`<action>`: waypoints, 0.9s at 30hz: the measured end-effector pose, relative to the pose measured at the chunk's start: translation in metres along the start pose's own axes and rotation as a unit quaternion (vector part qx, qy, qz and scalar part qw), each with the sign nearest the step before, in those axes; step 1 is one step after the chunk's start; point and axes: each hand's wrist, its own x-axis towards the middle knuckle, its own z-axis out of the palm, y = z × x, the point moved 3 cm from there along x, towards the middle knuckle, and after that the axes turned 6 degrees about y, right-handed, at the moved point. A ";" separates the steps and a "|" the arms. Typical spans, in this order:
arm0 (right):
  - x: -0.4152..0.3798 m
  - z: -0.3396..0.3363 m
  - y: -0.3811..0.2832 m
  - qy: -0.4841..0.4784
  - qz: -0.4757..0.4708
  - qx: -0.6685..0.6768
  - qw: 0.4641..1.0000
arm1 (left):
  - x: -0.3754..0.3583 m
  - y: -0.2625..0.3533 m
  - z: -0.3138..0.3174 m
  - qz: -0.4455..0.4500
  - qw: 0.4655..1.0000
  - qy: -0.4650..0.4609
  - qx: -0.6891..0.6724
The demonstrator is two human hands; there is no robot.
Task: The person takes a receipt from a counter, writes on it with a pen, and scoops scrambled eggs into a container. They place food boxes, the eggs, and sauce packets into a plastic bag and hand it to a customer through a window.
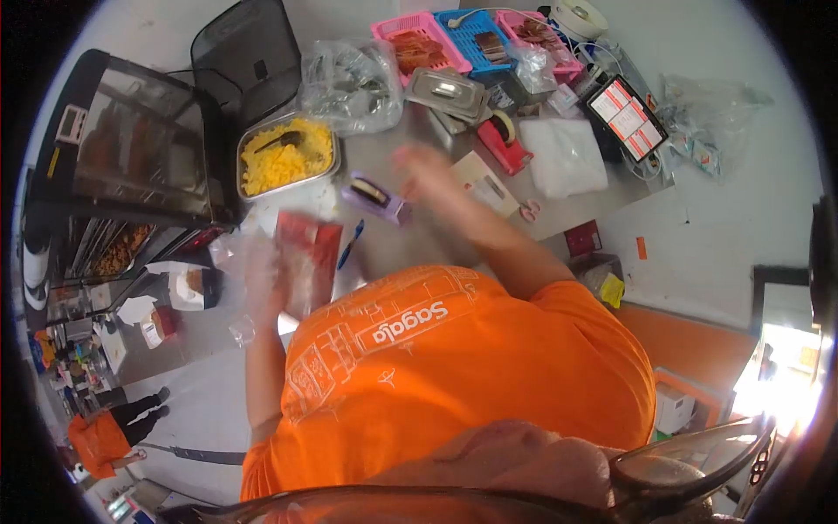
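Note:
My left hand (264,272), smeared by motion, is at the left edge of a red and clear plastic pouch (307,262) and appears to grip it. The pouch is blurred too. My right hand (426,175) is over the steel table, also blurred, so its fingers cannot be made out. Just left of it stands a purple tape dispenser (375,196). A blue pen (351,244) lies between the pouch and the dispenser. Behind them a steel tray (244,194) contains yellow crumbly food (284,166) with a dark scoop (278,141) in it.
A glass-fronted warmer (140,144) stands at left, near open boxes (192,286). A red tape dispenser (504,144), white bag stack (563,157), pink scissors (530,210) and a tablet (627,118) are at right. Baskets (478,39) line the back. Another person (100,441) stands lower left.

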 end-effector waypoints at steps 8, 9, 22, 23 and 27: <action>0.273 -0.248 -0.035 0.056 -0.196 -0.740 0.641 | -0.067 -0.028 0.084 -0.253 0.960 0.087 -0.085; 0.283 -0.246 -0.030 0.028 -0.185 -0.772 0.607 | -0.061 -0.010 0.087 -0.181 0.981 0.035 0.064; 0.205 -0.233 -0.098 0.065 -0.179 -0.596 0.780 | -0.087 -0.009 0.075 -0.304 0.937 0.079 -0.150; 0.175 -0.211 -0.102 0.059 -0.181 -0.498 0.846 | -0.096 -0.019 0.077 -0.372 0.853 0.138 -0.338; 0.059 -0.029 -0.067 -0.164 -0.117 -0.263 0.943 | -0.094 -0.046 0.062 -0.104 0.976 -0.086 0.171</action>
